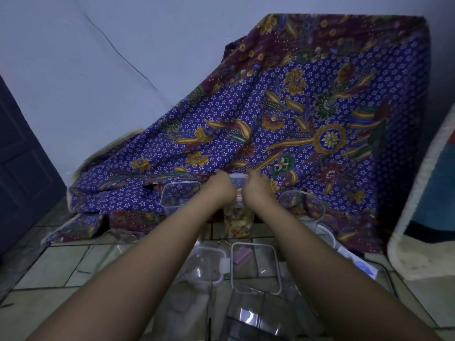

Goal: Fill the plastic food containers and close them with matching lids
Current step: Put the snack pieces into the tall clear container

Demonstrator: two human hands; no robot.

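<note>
A tall clear container (pixel 238 222) filled with yellow and orange snack pieces stands on the tiled floor in the middle. A clear lid (pixel 238 179) lies on its top. My left hand (pixel 222 185) grips the lid's left side and my right hand (pixel 257 187) grips its right side, fingers curled over the edges. An empty square container (pixel 179 196) stands to the left, an empty round one (pixel 301 205) to the right. Nearer me lie a rounded lid (pixel 208 264) and a rectangular lid (pixel 254 267) with a grey rim.
A purple batik cloth (pixel 295 107) drapes over something behind the containers. A white rug edge (pixel 418 230) is at the right and a dark door (pixel 22 168) at the left. More clear plastic pieces (pixel 251 313) lie close to me.
</note>
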